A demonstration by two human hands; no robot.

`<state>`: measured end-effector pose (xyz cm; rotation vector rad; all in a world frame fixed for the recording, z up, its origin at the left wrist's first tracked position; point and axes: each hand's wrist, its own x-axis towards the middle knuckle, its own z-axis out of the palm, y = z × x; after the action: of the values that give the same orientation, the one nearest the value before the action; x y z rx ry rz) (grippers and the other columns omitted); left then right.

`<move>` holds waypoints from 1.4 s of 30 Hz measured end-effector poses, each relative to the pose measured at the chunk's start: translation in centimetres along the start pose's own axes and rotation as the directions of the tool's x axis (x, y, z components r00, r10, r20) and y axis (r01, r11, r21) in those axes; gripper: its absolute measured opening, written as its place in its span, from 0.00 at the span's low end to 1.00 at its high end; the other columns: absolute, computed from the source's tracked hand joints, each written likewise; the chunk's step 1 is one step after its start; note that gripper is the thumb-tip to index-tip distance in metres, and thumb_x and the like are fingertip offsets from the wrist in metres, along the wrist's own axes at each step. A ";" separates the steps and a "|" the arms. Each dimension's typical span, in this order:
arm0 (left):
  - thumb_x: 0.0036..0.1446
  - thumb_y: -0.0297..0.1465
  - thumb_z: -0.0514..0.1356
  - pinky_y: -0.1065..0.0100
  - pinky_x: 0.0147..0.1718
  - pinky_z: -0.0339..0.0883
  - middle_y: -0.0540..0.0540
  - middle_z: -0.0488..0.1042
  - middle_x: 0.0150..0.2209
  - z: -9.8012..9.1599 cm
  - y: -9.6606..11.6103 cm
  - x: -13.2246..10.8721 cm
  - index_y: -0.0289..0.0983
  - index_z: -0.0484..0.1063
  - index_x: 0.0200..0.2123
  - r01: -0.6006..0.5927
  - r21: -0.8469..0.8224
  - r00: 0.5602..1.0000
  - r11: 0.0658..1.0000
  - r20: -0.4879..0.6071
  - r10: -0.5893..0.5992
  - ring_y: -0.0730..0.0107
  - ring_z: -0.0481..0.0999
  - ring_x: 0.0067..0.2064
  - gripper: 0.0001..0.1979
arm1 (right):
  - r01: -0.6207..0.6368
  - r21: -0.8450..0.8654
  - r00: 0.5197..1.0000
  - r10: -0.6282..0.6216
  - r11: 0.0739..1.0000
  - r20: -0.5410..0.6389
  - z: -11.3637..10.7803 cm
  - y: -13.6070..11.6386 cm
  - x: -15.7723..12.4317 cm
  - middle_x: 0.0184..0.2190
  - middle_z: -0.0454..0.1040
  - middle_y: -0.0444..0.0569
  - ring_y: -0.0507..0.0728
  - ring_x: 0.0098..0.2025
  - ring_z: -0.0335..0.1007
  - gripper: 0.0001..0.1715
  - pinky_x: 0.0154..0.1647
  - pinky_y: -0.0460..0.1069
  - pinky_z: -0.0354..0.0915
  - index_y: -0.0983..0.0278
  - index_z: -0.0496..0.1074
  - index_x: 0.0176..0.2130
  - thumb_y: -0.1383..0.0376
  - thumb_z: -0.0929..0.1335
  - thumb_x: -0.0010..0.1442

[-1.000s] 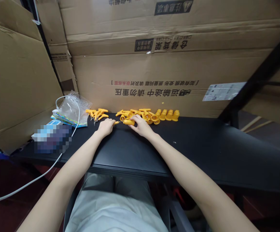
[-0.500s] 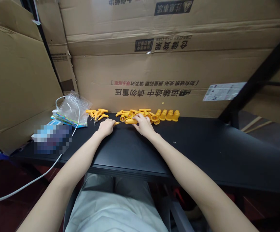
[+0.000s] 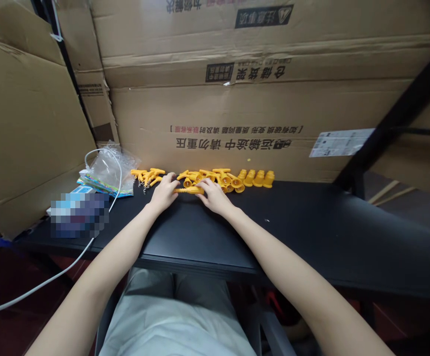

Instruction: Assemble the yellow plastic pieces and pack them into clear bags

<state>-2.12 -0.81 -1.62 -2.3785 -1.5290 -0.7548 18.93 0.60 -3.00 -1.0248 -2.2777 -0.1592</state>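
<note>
Between my hands lies a yellow plastic corkscrew (image 3: 188,190), held level just above or on the black table. Its left end disappears into the closed fingers of my left hand (image 3: 165,193), and the T-shaped handle there is mostly hidden. My right hand (image 3: 215,196) grips the other end, a yellow bell-shaped sleeve, with thumb and fingers. No metal spiral shows between the two parts. Left of my left hand lie several yellow T-handles (image 3: 149,175) with bare metal spirals. Behind my right hand is a pile of yellow corkscrews and sleeves (image 3: 225,179).
Several yellow sleeves (image 3: 259,178) stand in rows right of the pile. Cardboard (image 3: 207,109) walls the back of the black table (image 3: 207,232). At the left are a clear plastic bag (image 3: 106,165), a blurred-out box (image 3: 79,212) and a white cable (image 3: 63,271).
My hands have come closer together, the right one shifting slightly left and down. The handle and sleeve now meet end to end; the metal that showed between them is out of sight.
</note>
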 end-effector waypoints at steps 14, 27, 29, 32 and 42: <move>0.56 0.34 0.57 0.63 0.45 0.66 0.40 0.74 0.46 -0.4 -0.2 -0.1 0.40 0.58 0.60 0.154 -0.042 0.983 0.987 0.113 -0.148 0.59 0.74 0.47 0.28 | -0.051 0.086 0.996 0.057 0.995 -0.071 -0.2 0.1 0.0 0.47 0.65 0.56 0.62 0.47 0.69 0.16 0.49 0.60 0.66 0.63 0.69 0.48 0.69 0.64 0.59; 0.53 0.31 0.56 0.66 0.41 0.67 0.47 0.74 0.35 0.3 -1.6 0.0 0.41 0.64 0.51 0.200 -0.214 0.979 0.956 0.074 -0.188 0.64 0.75 0.39 0.20 | 0.052 0.287 0.999 -0.046 0.956 -0.027 -0.7 0.9 0.2 0.48 0.66 0.56 0.60 0.52 0.66 0.22 0.53 0.61 0.64 0.63 0.65 0.52 0.69 0.66 0.57; 0.53 0.30 0.56 0.66 0.40 0.66 0.47 0.74 0.35 0.4 -1.8 0.0 0.40 0.64 0.50 0.186 -0.214 0.982 0.959 0.069 -0.175 0.64 0.74 0.39 0.19 | 0.015 0.363 1.000 -0.007 0.932 -0.025 -0.8 1.1 0.2 0.48 0.68 0.55 0.58 0.48 0.69 0.21 0.51 0.60 0.66 0.63 0.66 0.50 0.69 0.67 0.56; 0.53 0.29 0.55 0.67 0.39 0.66 0.48 0.73 0.34 0.4 -2.0 0.0 0.40 0.65 0.47 0.151 -0.212 0.988 0.966 0.068 -0.139 0.65 0.74 0.38 0.16 | -0.104 0.496 0.994 0.100 0.862 0.035 -0.7 1.3 0.1 0.47 0.71 0.55 0.57 0.43 0.73 0.20 0.49 0.59 0.67 0.63 0.68 0.49 0.66 0.69 0.55; 0.53 0.29 0.54 0.70 0.35 0.63 0.50 0.71 0.30 0.0 -1.7 0.0 0.40 0.65 0.40 0.064 -0.226 0.998 0.972 0.035 -0.057 0.68 0.72 0.33 0.09 | -0.424 0.726 0.892 0.389 0.541 0.231 -0.8 0.6 0.4 0.20 0.73 0.48 0.53 0.23 0.72 0.32 0.30 0.48 0.68 0.66 0.70 0.24 0.39 0.65 0.51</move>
<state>-3.64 -0.08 -1.74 -2.5220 -1.6111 -0.9607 19.51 0.97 -2.18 -1.0228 -1.7435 0.9718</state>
